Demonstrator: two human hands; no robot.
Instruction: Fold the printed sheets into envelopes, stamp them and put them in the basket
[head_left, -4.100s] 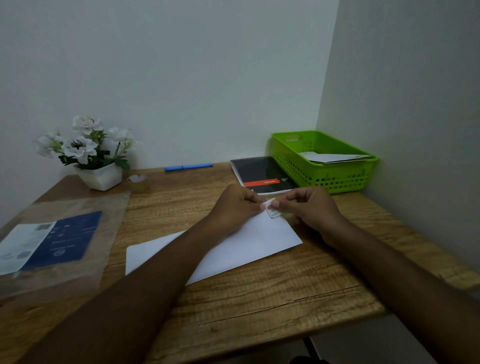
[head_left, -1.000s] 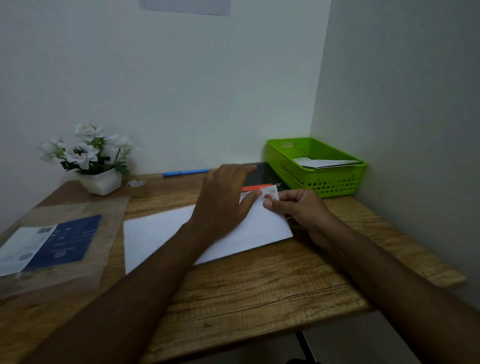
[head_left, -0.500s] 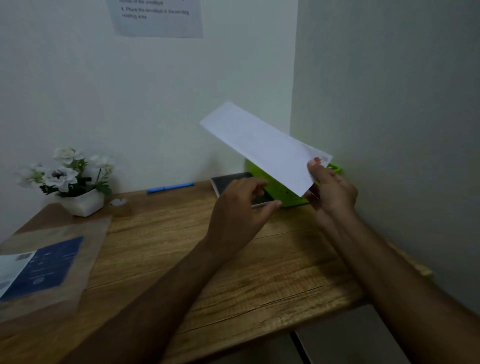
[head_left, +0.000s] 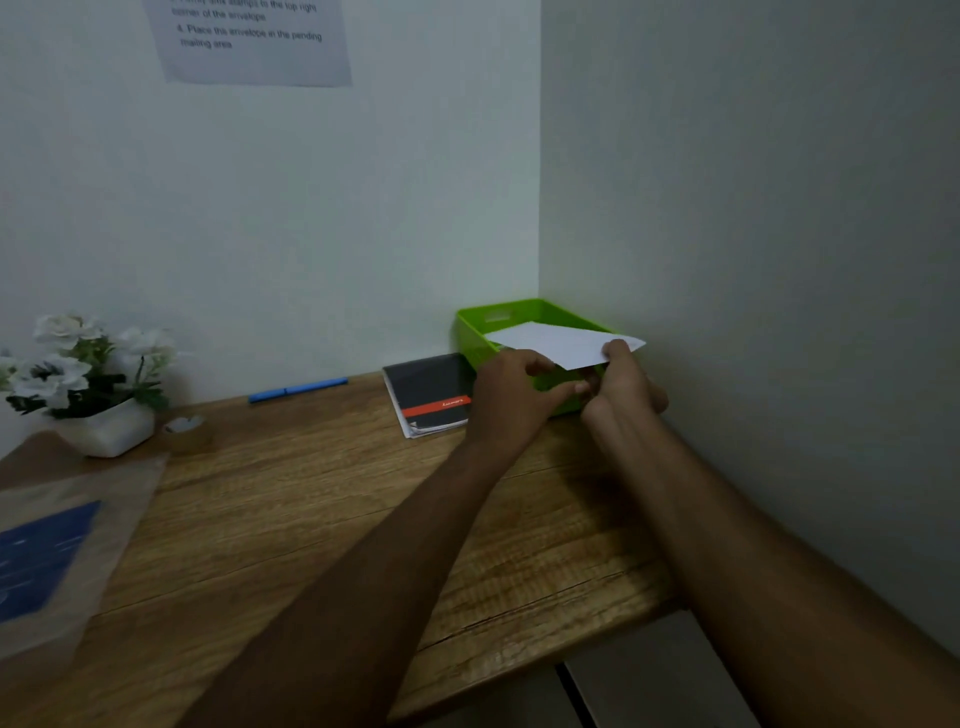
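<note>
In the head view, the right hand (head_left: 623, 387) is pinching the near right corner of the white envelope (head_left: 556, 343), thumb on top and the other fingers underneath. It is carrying the envelope almost flat above the green basket (head_left: 488, 325), which is sitting in the far right corner of the wooden desk (head_left: 311, 519) where the two walls meet. Holding it by one corner is leaving the rest of the paper free, so it looks ready to be lowered flat inside; I judge the drop-off step is under way but not yet finished, since the envelope is not resting in the basket. The left hand (head_left: 511, 397) is hovering just beside the right, in front of the basket's near wall, fingers loosely curled and gripping nothing, probably waiting to steady the paper; whether it is touching the envelope I cannot tell. No stamp is showing, as the thumb is covering that corner. A dark notebook (head_left: 428, 392) with a red band is lying just left of the basket, a blue pen (head_left: 297, 389) farther left along the back wall. White flowers in a pot (head_left: 104, 431) and a tape roll (head_left: 184, 428) are standing at the far left. A clear sleeve (head_left: 52, 545) holding a blue printed sheet is lying at the near left, and an instruction notice (head_left: 254, 41) is hanging on the wall.
</note>
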